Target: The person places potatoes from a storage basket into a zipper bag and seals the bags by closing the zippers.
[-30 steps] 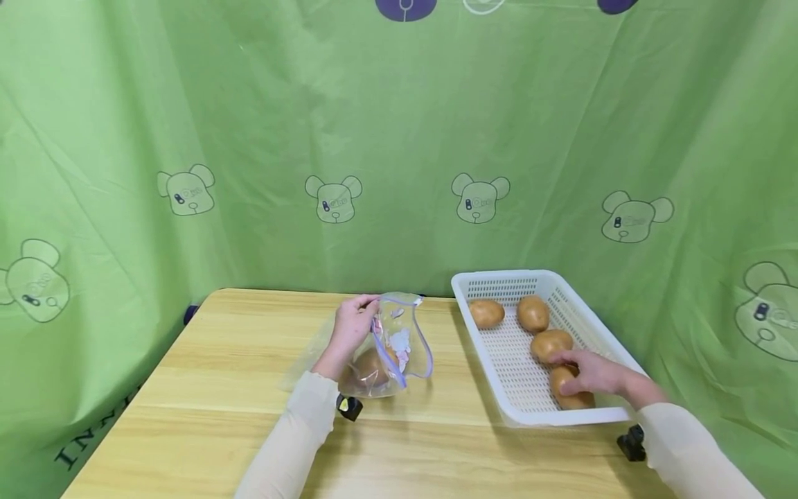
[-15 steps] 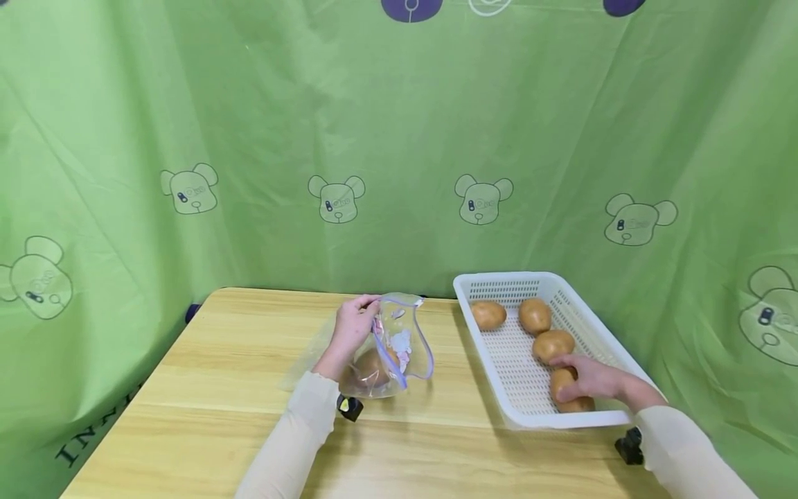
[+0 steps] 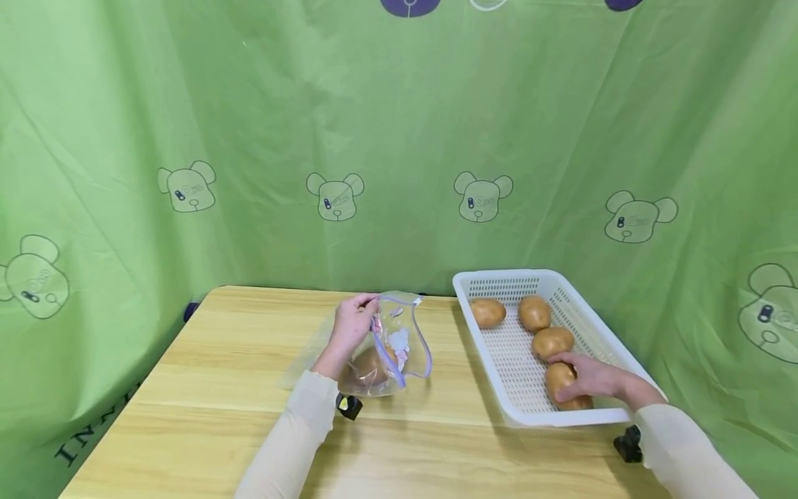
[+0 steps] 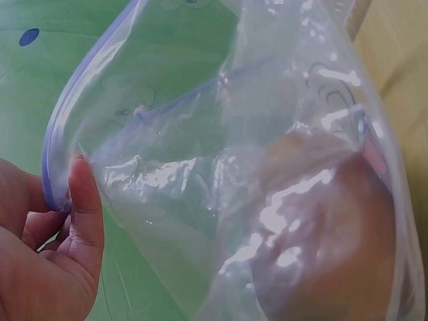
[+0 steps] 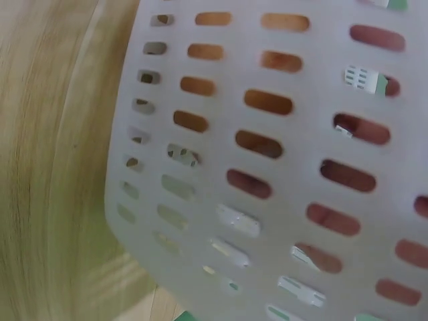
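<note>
Potato (image 3: 560, 381), brown, one: lying at the near right end of the basket (image 3: 564, 417), with the right hand (image 3: 592, 376) gripping it from above between thumb and fingers. Second potato (image 3: 553, 342), lying just beyond, near the fingertips; whether they are touching it, cannot tell. Left far potato (image 3: 488, 313) and right far potato (image 3: 534, 313), lying apart at the basket's far end. Basket: white, slotted, resting on the table (image 3: 187, 388); its wall is filling most of the right wrist view.

Bag (image 3: 380, 333), clear, purple-edged, one: standing left of the basket, mouth gaping toward it, with the left hand (image 3: 353, 322) pinching its edge. Bagged potato (image 3: 372, 367), showing through the plastic.

Table, pale wood. Curtain (image 3: 399, 104), green, printed with bear heads, hanging behind. Sleeves (image 3: 289, 430), cream, covering both forearms.
</note>
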The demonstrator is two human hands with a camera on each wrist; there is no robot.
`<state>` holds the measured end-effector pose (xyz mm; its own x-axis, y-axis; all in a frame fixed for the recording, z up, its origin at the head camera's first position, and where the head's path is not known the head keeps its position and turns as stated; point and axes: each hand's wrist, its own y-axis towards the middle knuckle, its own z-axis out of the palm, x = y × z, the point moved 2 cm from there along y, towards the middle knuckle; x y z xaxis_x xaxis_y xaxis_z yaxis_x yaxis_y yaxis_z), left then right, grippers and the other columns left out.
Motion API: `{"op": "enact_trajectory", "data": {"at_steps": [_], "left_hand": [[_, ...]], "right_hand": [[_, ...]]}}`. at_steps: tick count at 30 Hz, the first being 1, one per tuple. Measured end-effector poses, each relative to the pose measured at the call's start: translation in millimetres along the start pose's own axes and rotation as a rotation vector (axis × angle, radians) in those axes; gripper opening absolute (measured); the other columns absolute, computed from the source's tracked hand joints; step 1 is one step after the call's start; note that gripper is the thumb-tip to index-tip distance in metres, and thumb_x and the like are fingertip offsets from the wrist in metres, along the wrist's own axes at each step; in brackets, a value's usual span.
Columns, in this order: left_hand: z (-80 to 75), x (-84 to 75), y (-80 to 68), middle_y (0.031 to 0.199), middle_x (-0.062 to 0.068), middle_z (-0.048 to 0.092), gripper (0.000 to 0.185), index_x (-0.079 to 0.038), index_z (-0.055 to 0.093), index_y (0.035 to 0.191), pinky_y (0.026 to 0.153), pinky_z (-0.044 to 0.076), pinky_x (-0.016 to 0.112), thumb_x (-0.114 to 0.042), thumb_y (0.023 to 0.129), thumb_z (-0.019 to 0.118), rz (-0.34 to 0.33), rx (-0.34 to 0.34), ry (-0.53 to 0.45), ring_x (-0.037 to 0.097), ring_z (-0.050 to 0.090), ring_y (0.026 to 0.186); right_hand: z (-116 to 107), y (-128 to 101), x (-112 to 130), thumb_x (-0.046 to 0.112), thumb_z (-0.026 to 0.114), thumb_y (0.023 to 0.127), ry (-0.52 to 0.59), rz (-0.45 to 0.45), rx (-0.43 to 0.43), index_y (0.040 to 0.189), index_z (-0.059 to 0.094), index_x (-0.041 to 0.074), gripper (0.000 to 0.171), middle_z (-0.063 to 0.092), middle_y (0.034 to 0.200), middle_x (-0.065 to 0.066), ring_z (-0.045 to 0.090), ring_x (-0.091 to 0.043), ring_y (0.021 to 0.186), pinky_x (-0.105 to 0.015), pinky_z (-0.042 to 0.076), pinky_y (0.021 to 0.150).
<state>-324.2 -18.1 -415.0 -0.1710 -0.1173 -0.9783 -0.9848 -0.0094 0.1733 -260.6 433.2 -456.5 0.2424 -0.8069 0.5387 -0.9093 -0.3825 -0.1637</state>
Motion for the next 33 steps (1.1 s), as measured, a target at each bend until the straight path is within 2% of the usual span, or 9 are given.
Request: {"op": "enact_trajectory", "data": {"at_steps": [9,14,18,20,25,29,33], "left_hand": [[-0.6,-0.9,0.6,0.079,0.009,0.058,0.022,0.000,0.067,0.112,0.048,0.048,0.018,-0.006,0.094,0.055,0.001,0.008,-0.035,0.008,0.053,0.053],[-0.5,-1.7,0.0,0.081,0.009,0.058,0.022,0.001,0.067,0.111,0.048,0.048,0.018,-0.006,0.094,0.055,0.005,0.008,-0.021,0.008,0.054,0.053],[-0.3,-0.5,0.7,0.081,0.009,0.058,0.022,0.000,0.067,0.111,0.047,0.047,0.017,-0.006,0.094,0.055,0.004,0.007,-0.013,0.008,0.053,0.054],[-1.5,-6.0,-2.5,0.081,0.011,0.058,0.023,0.002,0.066,0.112,0.047,0.047,0.016,-0.005,0.094,0.054,0.007,0.012,-0.018,0.008,0.053,0.054],[-2.2,-6.3,-3.0,0.081,0.012,0.059,0.024,0.003,0.065,0.113,0.047,0.047,0.016,-0.005,0.094,0.054,0.006,0.021,-0.039,0.008,0.053,0.055],[-1.1,-0.1,0.8,0.080,0.010,0.059,0.023,0.001,0.067,0.112,0.047,0.048,0.017,-0.006,0.094,0.054,0.010,0.013,-0.030,0.008,0.054,0.054],[-1.0,-0.5,0.8,0.080,0.010,0.059,0.023,0.001,0.066,0.112,0.048,0.048,0.019,-0.006,0.094,0.054,0.010,0.013,-0.027,0.008,0.054,0.054]], "right_hand": [[-6,2,7,0.021,0.081,0.072,0.105,0.003,-0.053,0.138,0.029,-0.012,0.091,0.052,0.119,-0.026,0.057,-0.031,0.099,-0.042,0.049,0.083],[-14,1,15,0.017,0.079,0.074,0.191,-0.030,-0.076,0.142,0.027,-0.004,0.088,0.048,0.122,-0.027,0.055,-0.031,0.099,-0.040,0.051,0.078],[-19,1,23,0.015,0.080,0.072,0.213,-0.061,-0.091,0.142,0.029,0.000,0.087,0.048,0.122,-0.026,0.055,-0.030,0.097,-0.037,0.052,0.074],[-23,1,29,0.015,0.080,0.072,0.207,-0.065,-0.093,0.141,0.029,-0.003,0.087,0.049,0.121,-0.026,0.056,-0.029,0.096,-0.037,0.052,0.073],[-30,0,42,0.018,0.081,0.072,0.174,-0.068,-0.118,0.134,0.034,-0.010,0.083,0.055,0.112,-0.020,0.058,-0.025,0.093,-0.032,0.053,0.074],[-33,2,53,0.019,0.081,0.073,0.162,-0.076,-0.128,0.130,0.037,-0.010,0.078,0.057,0.107,-0.015,0.058,-0.024,0.090,-0.030,0.053,0.073],[-34,4,68,0.022,0.081,0.072,0.141,-0.093,-0.133,0.134,0.035,-0.008,0.083,0.057,0.109,-0.016,0.059,-0.023,0.089,-0.030,0.053,0.073]]}}
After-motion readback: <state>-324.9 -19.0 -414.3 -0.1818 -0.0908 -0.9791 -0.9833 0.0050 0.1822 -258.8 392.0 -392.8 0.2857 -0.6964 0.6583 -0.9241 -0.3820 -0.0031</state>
